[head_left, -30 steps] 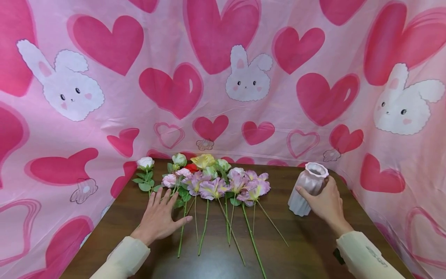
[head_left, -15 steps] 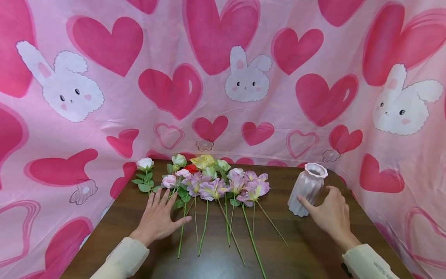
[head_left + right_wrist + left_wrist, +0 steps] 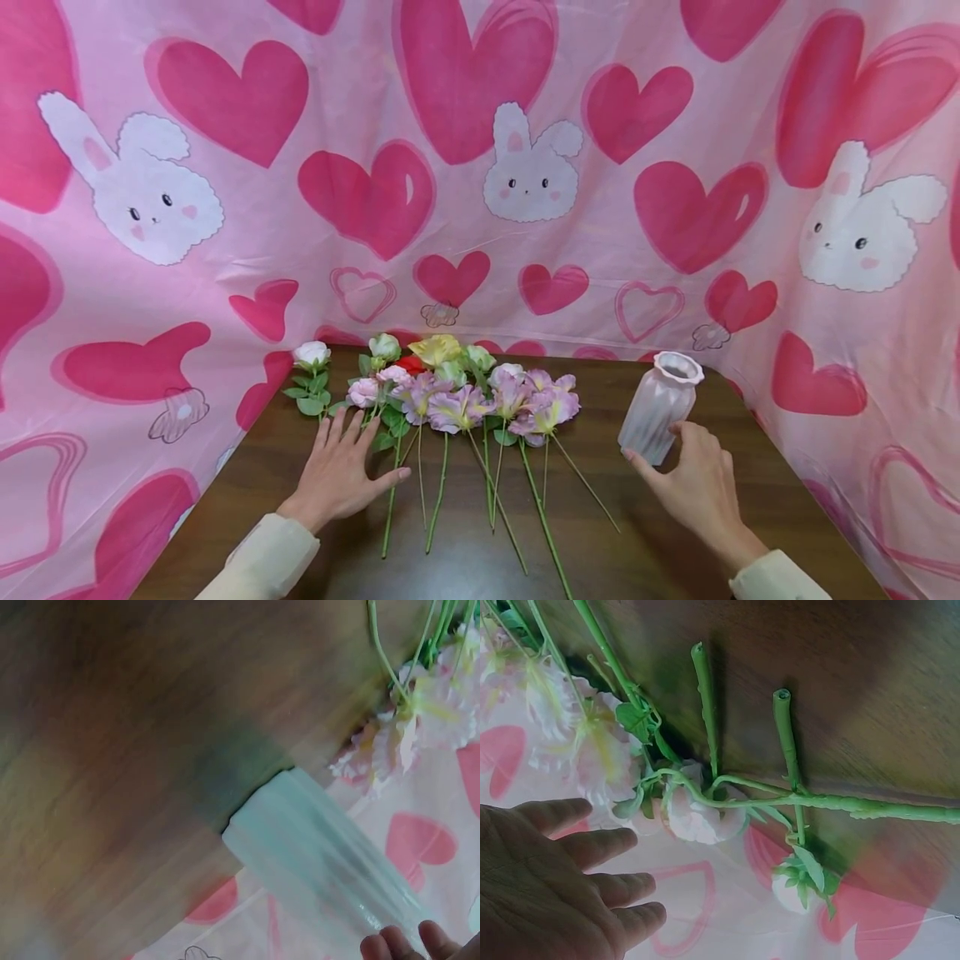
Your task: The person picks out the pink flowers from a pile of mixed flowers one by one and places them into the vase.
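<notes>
A pale ribbed vase [image 3: 658,412] with a wavy rim stands upright at the table's right. Beside its lower part is my right hand [image 3: 697,487], thumb out in front and fingertips close to the vase's side; whether they touch it I cannot tell. In the right wrist view only fingertips [image 3: 420,946] show against the vase [image 3: 322,855]. My left hand [image 3: 333,477] has its fingers spread, palm down, left of the flower stems [image 3: 392,500]. Purple-pink flowers [image 3: 461,406], pink roses [image 3: 365,392] and a yellow flower [image 3: 437,348] lie in a row, heads away from me.
A white rose [image 3: 311,353] with green leaves lies apart at the far left corner. Beneath everything is a dark brown wooden table [image 3: 592,567]. Pink cloth [image 3: 465,233] printed with hearts and rabbits hangs behind and at both sides.
My right hand has let go of the vase's upper part and slid down beside its base, toward me. The vase, the flowers and my left hand have stayed in place.
</notes>
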`<action>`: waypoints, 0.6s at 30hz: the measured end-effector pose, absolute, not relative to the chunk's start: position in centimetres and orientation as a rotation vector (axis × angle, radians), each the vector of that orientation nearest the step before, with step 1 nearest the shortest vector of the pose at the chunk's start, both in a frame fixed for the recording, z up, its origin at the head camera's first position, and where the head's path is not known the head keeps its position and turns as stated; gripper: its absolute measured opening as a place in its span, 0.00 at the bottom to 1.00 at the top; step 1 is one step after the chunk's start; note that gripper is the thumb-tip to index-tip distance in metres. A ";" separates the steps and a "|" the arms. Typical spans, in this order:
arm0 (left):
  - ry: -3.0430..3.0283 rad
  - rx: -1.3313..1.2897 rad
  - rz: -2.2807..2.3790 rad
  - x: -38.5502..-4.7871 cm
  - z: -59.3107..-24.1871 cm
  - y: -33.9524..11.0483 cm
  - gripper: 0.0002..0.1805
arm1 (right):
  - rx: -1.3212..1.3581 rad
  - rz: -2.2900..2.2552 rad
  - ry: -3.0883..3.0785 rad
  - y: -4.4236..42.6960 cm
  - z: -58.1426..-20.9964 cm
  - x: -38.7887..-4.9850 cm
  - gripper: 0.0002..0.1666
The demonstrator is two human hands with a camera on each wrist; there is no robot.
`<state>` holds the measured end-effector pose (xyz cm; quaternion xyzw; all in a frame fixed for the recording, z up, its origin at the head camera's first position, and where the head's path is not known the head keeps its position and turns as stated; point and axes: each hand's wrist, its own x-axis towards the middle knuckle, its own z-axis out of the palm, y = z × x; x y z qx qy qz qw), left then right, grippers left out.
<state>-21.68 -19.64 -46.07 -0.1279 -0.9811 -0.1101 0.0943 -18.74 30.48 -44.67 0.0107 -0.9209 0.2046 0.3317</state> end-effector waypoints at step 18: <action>-2.938 -0.323 -0.358 -21.7 -46.5 -19.9 0.59 | 0.220 0.544 -2.486 27.6 -46.8 -18.0 0.46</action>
